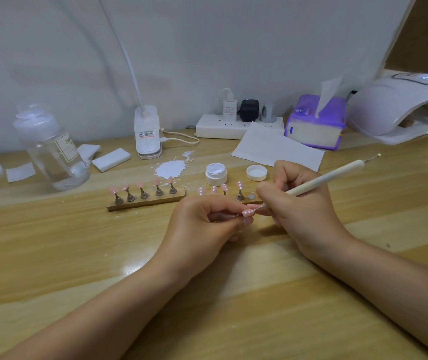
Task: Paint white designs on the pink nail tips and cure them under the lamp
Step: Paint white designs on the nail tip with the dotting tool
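White dots are going onto a single pink nail tip [248, 212], held low over the counter [77, 255] at the middle of the scene. The left hand [202, 224] pinches it, fingers [236, 207] curled in narrow around what looks like its small stand, though the stand itself is mostly hidden. Several white dots sit on the tip already. The right hand [301, 203] grips the dotting tool [322, 179] like a pen, fingers bunched tight near the working end, and the fine point is right at the edge of the tip, touching or just about to.

So this is the painting step, well under way. Just behind the hands, the right-hand holder strip [249, 201] carries four tips [225, 187] with dots on them, plus one bare magnet spot where this tip presumably belongs. The left-hand holder strip [146, 201] has five plain pink tips [155, 181], so roughly half the set looks untouched.

Next move, by my read: finish the last dot with a light, steady touch, seat the tip back without smearing wet paint, and reload from the open white gel pot [215, 172]; its lid [256, 172] lies beside it. The curing lamp [400, 105] waits at far right, well apart, nothing visibly under it.
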A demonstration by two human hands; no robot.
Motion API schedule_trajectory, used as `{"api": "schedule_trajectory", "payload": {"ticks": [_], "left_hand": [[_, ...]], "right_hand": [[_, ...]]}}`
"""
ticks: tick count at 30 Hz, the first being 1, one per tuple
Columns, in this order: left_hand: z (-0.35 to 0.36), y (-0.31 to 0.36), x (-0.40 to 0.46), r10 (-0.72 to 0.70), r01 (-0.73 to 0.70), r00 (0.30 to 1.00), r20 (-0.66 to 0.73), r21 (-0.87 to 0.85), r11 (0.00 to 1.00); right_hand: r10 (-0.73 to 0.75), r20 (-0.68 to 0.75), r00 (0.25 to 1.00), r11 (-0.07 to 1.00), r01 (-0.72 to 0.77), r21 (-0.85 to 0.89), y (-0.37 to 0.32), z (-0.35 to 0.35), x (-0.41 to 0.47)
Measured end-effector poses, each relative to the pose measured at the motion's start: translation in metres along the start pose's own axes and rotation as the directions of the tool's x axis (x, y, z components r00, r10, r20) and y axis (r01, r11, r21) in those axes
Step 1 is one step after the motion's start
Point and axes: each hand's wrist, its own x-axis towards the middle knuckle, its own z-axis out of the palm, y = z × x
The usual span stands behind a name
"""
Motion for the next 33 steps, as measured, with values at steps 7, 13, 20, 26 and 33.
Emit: {"api": "schedule_trajectory", "payload": {"ticks": [7,13,20,26,33], "left_hand": [[0.0002,-0.0001,0.0006,-0.003,0.003,1.000,0.010,0.013,1.000],[0.0000,-0.0005,0.0006,-0.003,0.003,1.000,0.012,0.005,1.000],[-0.0003,-0.0011,0.0005,-0.001,0.001,1.000,0.011,0.014,1.000],[0.0000,-0.0008,0.0009,-0.001,0.001,1.000,0.016,0.028,1.000],[-0.0003,-0.0013,0.0008,0.002,-0.003,1.000,0.017,0.030,1.000]], "right_hand": [[-0.009,0.015,1.000,0.999,0.010,-0.048,0.0020,-0.0001,0.0007],[-0.010,-0.004,1.000,0.997,0.010,-0.075,0.0029,0.0004,0.0016],[-0.018,0.000,1.000,0.996,0.018,-0.083,0.0032,-0.0001,0.0008],[-0.022,0.012,1.000,0.996,0.023,-0.081,0.0025,-0.0005,0.0007],[-0.019,0.014,1.000,0.998,0.019,-0.062,0.0029,-0.0002,0.0007]]}}
